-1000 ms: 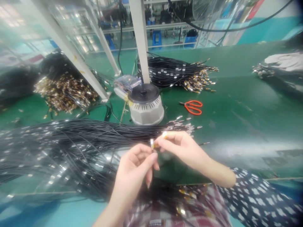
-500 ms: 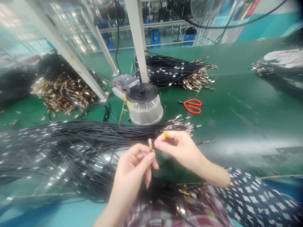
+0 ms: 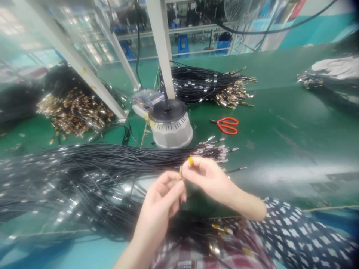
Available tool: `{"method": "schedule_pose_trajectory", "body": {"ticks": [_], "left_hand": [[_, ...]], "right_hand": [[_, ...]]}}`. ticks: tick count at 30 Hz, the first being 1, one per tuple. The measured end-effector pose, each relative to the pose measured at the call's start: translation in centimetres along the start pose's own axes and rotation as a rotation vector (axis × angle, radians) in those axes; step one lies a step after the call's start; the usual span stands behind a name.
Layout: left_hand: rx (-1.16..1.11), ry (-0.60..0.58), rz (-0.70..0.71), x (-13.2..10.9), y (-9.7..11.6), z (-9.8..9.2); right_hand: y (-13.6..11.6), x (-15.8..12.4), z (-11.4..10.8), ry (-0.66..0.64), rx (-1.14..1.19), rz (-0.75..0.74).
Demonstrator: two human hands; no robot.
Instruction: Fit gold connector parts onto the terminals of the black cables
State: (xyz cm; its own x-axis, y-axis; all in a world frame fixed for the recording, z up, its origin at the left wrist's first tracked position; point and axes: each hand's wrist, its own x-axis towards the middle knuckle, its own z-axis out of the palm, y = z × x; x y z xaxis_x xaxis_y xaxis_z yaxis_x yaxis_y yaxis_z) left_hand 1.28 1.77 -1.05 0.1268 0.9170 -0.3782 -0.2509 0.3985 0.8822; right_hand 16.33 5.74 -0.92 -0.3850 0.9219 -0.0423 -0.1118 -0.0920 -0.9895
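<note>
Thumb and fingers of my left hand (image 3: 164,198) pinch a thin black cable just below its small metal-tipped end (image 3: 181,171), which points upward. A yellow band shows on that tip. My right hand (image 3: 209,177) meets it from the right, thumb and index finger closed against the cable end. A piece of yellow tape (image 3: 190,161) sticks to a finger of my right hand. Just behind both hands lies a thick bundle of black cables (image 3: 126,157), its silvery ends (image 3: 215,149) fanned to the right. More cables with yellow-wrapped ends (image 3: 221,228) lie across my lap.
A round grey tape dispenser (image 3: 171,127) with a black top stands behind the bundle. Red-handled scissors (image 3: 227,125) lie to its right. Farther back are another cable bundle (image 3: 196,84), a heap of gold-coloured ends (image 3: 75,112), white posts (image 3: 161,48) and a white glove (image 3: 336,68).
My right hand has moved slightly left and down, bringing its fingertips onto the cable end. The left hand has shifted a little right, and its lower fingers have curled in.
</note>
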Motion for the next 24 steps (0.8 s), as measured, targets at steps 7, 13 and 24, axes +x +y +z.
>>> {"method": "schedule_pose_trajectory", "body": {"ticks": [7,13,24], "left_hand": [[0.099,0.051,0.128,-0.4,0.0,-0.2],[-0.155,-0.31,-0.082,0.0,-0.1,-0.4],[0.723,-0.324,0.062,0.0,-1.2,-0.3]], "right_hand": [[-0.4,-0.1,-0.3,0.032,-0.051,0.037],[-0.3,-0.1,-1.2,-0.2,0.197,0.045],[-0.2,-1.5,-8.9,0.266,0.149,-0.205]]}}
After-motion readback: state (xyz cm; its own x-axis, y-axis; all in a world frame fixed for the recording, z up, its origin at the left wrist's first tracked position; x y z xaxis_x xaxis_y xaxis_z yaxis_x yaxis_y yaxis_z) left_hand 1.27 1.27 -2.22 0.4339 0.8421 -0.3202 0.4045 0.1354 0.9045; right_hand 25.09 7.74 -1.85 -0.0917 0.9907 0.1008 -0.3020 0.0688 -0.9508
